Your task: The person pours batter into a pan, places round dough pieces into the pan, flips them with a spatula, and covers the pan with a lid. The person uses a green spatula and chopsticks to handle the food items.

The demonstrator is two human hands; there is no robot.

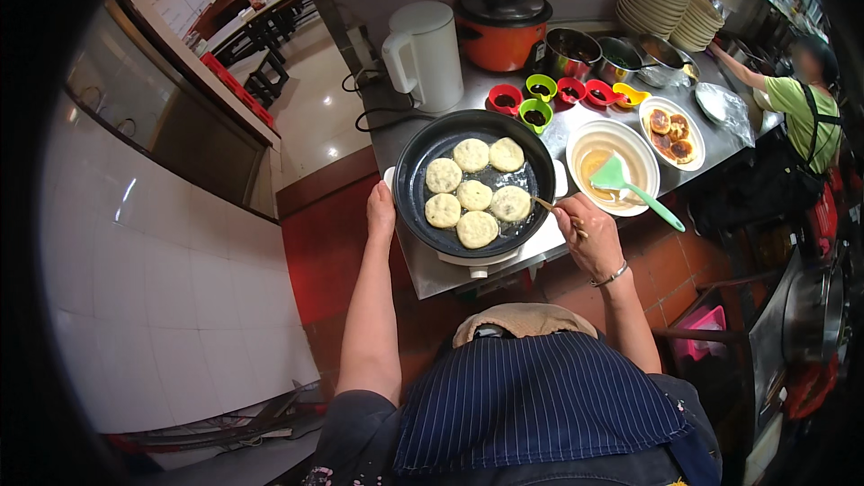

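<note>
A round black electric frying pan (440, 138) with white handles stands near the steel counter's corner. Several pale, flat dough cakes (474, 196) lie apart from each other in it, with oil between them. At the pan's left handle is my left hand (381, 212), its fingers against the rim; whether it grips is hard to see. My right hand (588, 233) holds a pair of wooden chopsticks (543, 204), tips at the edge of the rightmost cake. Right of the pan, a green spatula (611, 174) rests in a white bowl (651, 155) of yellowish liquid.
Behind the pan are small colored cups (505, 100) of dark liquid, a white jug (425, 54), an orange cooker (503, 40) and steel pots (574, 57). An oval plate (695, 155) of browned cakes and stacked plates (651, 0) stand right. A co-worker (803, 108) is at far right.
</note>
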